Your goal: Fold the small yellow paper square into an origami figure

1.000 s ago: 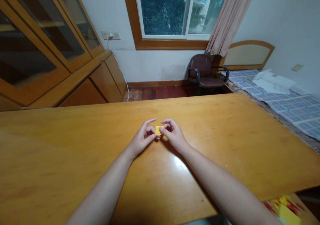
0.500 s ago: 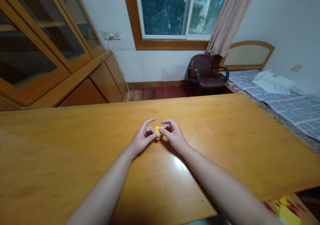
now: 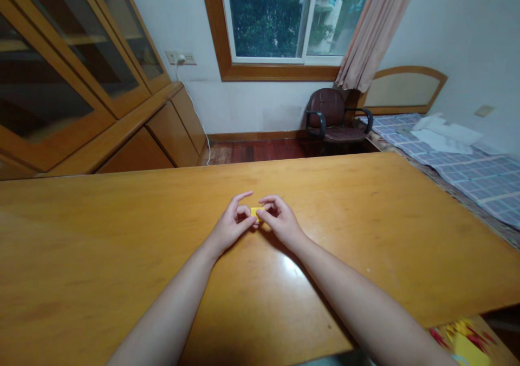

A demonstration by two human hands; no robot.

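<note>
Between my two hands is a small piece of yellow paper (image 3: 254, 212), roughly rectangular and possibly folded. My left hand (image 3: 232, 222) pinches its lower left side between thumb and fingers, with the index finger raised and curved above. From the right, my right hand (image 3: 283, 221) presses its thumb on the paper's front, with fingers curled behind. Both hands are just over the wooden table (image 3: 122, 236). Fingers and thumbs cover parts of the paper's edges.
At the lower right, yellow paper (image 3: 469, 350) and red and yellow bits lie on a lower surface. Past the table stand a brown armchair (image 3: 328, 111) and a bed (image 3: 459, 160). A glass-fronted cabinet (image 3: 122, 111) lines the left. A white cord (image 3: 194, 108) hangs from the wall socket.
The yellow paper has shifted slightly left and its visible face looks shorter. My right thumb and fingers have moved slightly left with it. My left hand has barely moved.
</note>
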